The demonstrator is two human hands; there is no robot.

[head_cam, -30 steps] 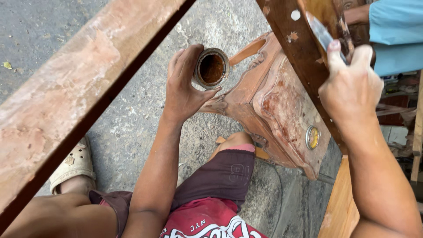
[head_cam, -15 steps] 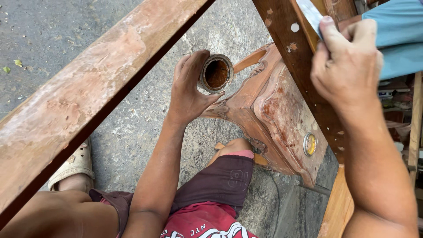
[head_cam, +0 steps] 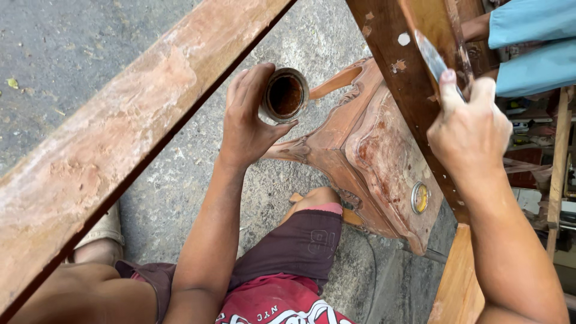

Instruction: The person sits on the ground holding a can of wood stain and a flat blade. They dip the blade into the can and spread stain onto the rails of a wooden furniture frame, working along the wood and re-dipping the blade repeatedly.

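Sitting inside the left hand (head_cam: 249, 123) fingers (wrapped round): a small can (head_cam: 284, 95).

Grey concrete ground (head_cam: 72, 54), carved wooden stool (head_cam: 378, 162) (reddish, worn), cluttered shelves (head_cam: 534, 180) at right, daylight.

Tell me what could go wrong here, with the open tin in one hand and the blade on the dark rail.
1. The left hand holds the open tin of brown filler in mid-air, gripped from one side; a tilt could spill it onto the carved wooden stool or the leg below.
2. The right hand presses a putty knife against the dark rail; a slip might gouge the wood or nick a finger.
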